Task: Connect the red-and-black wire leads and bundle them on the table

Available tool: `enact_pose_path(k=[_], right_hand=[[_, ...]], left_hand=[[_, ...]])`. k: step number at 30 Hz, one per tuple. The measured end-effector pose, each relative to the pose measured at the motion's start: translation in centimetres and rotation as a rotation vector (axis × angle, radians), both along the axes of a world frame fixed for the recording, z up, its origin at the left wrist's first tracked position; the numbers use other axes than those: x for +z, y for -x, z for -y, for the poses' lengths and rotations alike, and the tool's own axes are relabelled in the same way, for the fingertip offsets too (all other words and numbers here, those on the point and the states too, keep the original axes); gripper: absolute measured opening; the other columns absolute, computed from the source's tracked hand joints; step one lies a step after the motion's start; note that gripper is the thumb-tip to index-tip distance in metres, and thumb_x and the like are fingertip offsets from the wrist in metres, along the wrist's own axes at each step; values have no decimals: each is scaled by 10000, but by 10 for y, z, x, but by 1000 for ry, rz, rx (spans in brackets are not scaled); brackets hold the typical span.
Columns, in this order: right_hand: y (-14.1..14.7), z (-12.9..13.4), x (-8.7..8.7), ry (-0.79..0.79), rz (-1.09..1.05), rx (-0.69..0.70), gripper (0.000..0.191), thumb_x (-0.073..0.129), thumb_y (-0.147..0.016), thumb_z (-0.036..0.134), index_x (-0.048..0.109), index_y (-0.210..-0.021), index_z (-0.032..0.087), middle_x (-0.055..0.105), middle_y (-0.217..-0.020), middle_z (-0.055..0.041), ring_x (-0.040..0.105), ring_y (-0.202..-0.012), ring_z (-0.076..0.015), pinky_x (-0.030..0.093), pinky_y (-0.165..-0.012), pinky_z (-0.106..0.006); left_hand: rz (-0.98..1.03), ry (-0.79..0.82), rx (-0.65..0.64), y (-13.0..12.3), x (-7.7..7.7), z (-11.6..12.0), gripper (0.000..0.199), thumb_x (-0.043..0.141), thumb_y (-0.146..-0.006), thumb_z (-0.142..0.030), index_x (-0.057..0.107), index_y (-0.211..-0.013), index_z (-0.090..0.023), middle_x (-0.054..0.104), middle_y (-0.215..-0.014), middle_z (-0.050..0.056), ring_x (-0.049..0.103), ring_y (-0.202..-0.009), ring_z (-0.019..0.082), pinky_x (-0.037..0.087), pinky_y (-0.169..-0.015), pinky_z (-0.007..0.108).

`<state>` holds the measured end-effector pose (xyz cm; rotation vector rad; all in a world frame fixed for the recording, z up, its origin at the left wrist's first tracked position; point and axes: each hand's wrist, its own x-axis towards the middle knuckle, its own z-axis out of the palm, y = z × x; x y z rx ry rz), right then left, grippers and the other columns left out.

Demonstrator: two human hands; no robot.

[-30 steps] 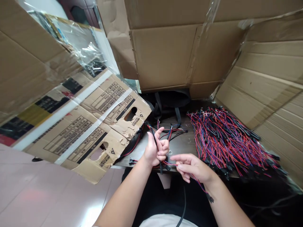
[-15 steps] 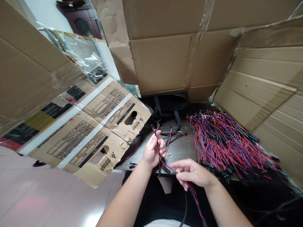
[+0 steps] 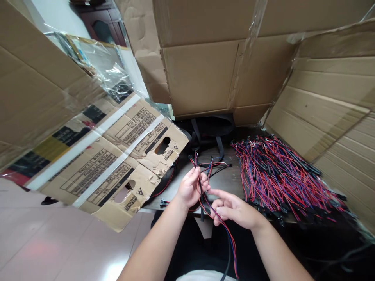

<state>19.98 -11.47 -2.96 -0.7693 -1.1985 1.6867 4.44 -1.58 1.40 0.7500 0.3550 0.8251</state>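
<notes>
Our left hand (image 3: 191, 188) curls its fingers closed around a bunch of red, blue and black wires (image 3: 220, 225), which trail down past our right hand (image 3: 234, 210), its fingers loosely open just beside them. On the dark counter (image 3: 227, 179) to the right lies a large heap of matching wire leads (image 3: 281, 179), below torn cardboard flaps (image 3: 202, 78).

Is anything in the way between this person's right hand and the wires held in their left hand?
Nothing visible: the right hand sits just beside the wires gripped by the left hand, with nothing between them.
</notes>
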Motion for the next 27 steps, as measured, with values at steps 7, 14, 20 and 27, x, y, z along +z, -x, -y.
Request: enact_pose_path(k=[7, 14, 20, 27], right_hand=[[29, 0, 8, 6, 205, -193, 697, 717, -787, 381, 378, -1357, 166, 584, -752, 27, 534, -526, -84, 434, -525, -243], [34, -4, 8, 34, 232, -255, 358, 630, -820, 478, 591, -889, 128, 589, -606, 10, 367, -406, -40, 257, -401, -200], [31, 1, 12, 107, 90, -326, 697, 627, -740, 660, 532, -1179, 125, 629, -766, -40, 532, -522, -104, 429, -451, -235], [58, -6, 9, -23, 330, -451, 527, 702, -763, 381, 516, -1194, 142, 575, -673, 30, 507, -515, -94, 396, -506, -236]], left_hand=[[-52, -70, 43, -5, -4, 3, 341, 793, -725, -311, 521, -868, -166, 642, -793, 27, 653, -695, 148, 539, -715, 309], [-50, -117, 55, -7, -2, 5, 319, 792, -724, -324, 550, -858, -166, 649, -787, 32, 650, -754, 157, 526, -764, 316], [-63, -125, 92, -10, -2, 5, 304, 788, -727, -324, 554, -831, -159, 641, -772, 25, 639, -719, 147, 524, -719, 301], [-110, -195, 108, -9, -2, 7, 312, 800, -705, -346, 580, -787, -140, 644, -780, 42, 637, -734, 154, 513, -740, 301]])
